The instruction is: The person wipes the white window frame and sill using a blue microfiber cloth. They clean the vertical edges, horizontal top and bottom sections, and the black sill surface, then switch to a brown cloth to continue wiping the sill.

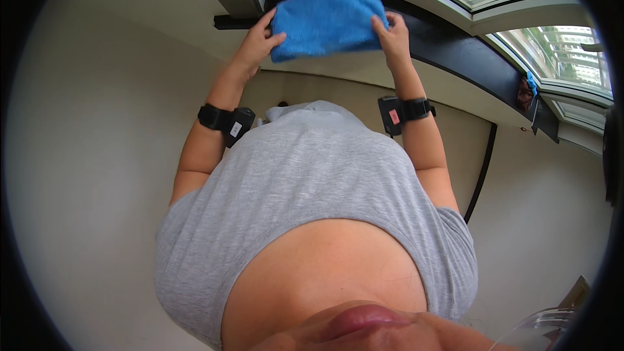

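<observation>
A blue plush cloth, folded into a rough rectangle, is held up between both hands at the top of the head view, in front of a black window sill. My left hand grips its left end, thumb on the near face. The cloth's right end is pinched by my right hand, with the thumb in front and the other fingers partly hidden behind. Each forearm wears a black strap with a small black device.
The black window sill runs beneath white-framed windows and curves down to the right. Small blue and brown items lie at its far right part. A pale wall stands at the left.
</observation>
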Demonstrator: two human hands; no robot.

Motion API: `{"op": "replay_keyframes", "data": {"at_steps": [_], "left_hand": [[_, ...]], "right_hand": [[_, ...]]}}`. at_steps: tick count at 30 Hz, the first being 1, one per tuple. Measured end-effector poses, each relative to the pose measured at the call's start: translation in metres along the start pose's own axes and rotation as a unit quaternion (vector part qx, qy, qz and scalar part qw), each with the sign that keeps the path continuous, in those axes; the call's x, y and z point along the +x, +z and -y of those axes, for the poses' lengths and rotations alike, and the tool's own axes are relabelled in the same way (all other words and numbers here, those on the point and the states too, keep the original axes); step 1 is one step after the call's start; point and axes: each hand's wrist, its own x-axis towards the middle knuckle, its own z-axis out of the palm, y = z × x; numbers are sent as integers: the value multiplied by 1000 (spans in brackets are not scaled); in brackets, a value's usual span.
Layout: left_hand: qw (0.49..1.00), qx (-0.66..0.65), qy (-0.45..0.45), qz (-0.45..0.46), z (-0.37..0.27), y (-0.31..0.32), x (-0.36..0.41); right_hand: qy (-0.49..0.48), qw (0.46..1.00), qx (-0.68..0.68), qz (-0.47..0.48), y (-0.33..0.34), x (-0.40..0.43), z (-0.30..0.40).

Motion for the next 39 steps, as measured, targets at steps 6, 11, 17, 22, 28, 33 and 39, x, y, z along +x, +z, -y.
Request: {"op": "replay_keyframes", "data": {"at_steps": [6,11,17,22,28,33,39], "left_hand": [[996,-16,-88,30,19,-4,2],[923,-372,-53,82,-1,4,27],[949,-311,-45,6,1,8,30],[979,133,138,-66,12,7,38],[873,406,232,-139,22,9,59],[910,343,198,-120,21,3,68],[955,244,127,-109,13,-1,66]], "right_hand": [[210,949,164,168,-29,-25,-15],[264,863,428,42,-26,6,-3],[110,946,299,-60,-19,1,-15],[-198,966,-168,-16,-9,-13,-13],[-329,825,-455,63,4,-19,-17],[-376,896,-234,-10,-8,12,-20],[-92,956,-236,-152,-17,38,-2]]}}
